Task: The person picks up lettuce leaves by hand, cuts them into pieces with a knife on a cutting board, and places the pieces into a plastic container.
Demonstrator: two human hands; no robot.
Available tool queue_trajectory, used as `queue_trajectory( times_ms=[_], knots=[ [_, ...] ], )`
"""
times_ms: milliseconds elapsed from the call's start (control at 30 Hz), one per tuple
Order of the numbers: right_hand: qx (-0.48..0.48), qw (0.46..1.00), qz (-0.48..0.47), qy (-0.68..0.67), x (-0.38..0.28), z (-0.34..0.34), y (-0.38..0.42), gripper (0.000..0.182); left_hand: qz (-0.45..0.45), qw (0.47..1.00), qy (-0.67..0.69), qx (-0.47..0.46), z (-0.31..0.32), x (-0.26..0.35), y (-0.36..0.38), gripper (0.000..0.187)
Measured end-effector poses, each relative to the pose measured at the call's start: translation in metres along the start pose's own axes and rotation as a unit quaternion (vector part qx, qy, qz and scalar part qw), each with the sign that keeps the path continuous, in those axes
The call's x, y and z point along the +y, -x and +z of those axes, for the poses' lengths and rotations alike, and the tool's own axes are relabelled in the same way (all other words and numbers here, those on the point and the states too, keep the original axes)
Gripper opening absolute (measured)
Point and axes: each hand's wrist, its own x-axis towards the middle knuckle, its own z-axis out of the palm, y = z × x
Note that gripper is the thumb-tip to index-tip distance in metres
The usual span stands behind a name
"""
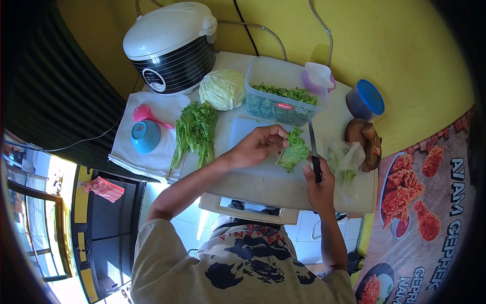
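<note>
My left hand (pixel 260 147) pinches a piece of green lettuce (pixel 294 152) by its edge, above a pale cutting board (pixel 242 133). In my right hand (pixel 320 187) is a knife (pixel 313 139), its black handle in my grip and its blade pointing up and away from me. The right fingertips come close to the lettuce's edge. Behind the board, a clear plastic container (pixel 258 104) holds cut lettuce leaves (pixel 288 93). A bunch of leafy lettuce (pixel 196 131) lies to the left of the board, and a cabbage (pixel 223 89) sits behind it.
A rice cooker (pixel 172 48) stands at the back left. Nearby are a blue bowl (pixel 145 136) and a pink ladle (pixel 144 113) on white cloth (pixel 121 152). On the right are a plastic bag (pixel 347 157), a blue-lidded tub (pixel 365 99), a brown object (pixel 362 144) and a purple container (pixel 329 81).
</note>
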Motion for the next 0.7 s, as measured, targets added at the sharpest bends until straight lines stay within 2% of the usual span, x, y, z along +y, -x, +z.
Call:
queue_trajectory(
  times_ms=[33,133,233,333,433,500,600,700],
  knots=[
    [-0.011,0.999,0.015,-0.042,0.001,0.003,-0.002,0.033,0.011,0.998,0.063,-0.003,0.002,-0.002,0.005,0.013],
    [-0.041,0.99,0.041,-0.129,0.004,0.011,-0.008,0.028,-0.047,0.99,0.12,0.053,0.016,0.001,0.018,0.018],
    [-0.062,0.988,0.038,-0.136,0.003,0.025,-0.015,0.024,-0.074,0.974,0.195,0.091,0.017,-0.008,0.026,0.03],
    [-0.076,0.988,0.055,-0.12,0.003,0.029,-0.019,0.021,-0.07,0.982,0.086,0.156,0.028,0.002,0.032,0.049],
    [-0.084,0.986,0.077,-0.118,0.005,0.033,-0.02,0.019,-0.059,0.977,0.082,0.186,0.023,-0.011,0.033,0.064],
    [-0.067,0.982,0.106,-0.144,0.005,0.034,-0.022,0.019,-0.058,0.971,0.112,0.203,0.019,-0.007,0.036,0.065],
    [0.002,0.991,0.017,-0.131,0.004,0.037,-0.026,0.024,-0.033,0.967,0.1,0.232,0.018,-0.002,0.039,0.066],
    [-0.053,0.995,-0.024,-0.083,-0.002,0.024,-0.02,0.033,-0.013,0.964,0.088,0.25,0.016,0.0,0.039,0.065]
  ],
)
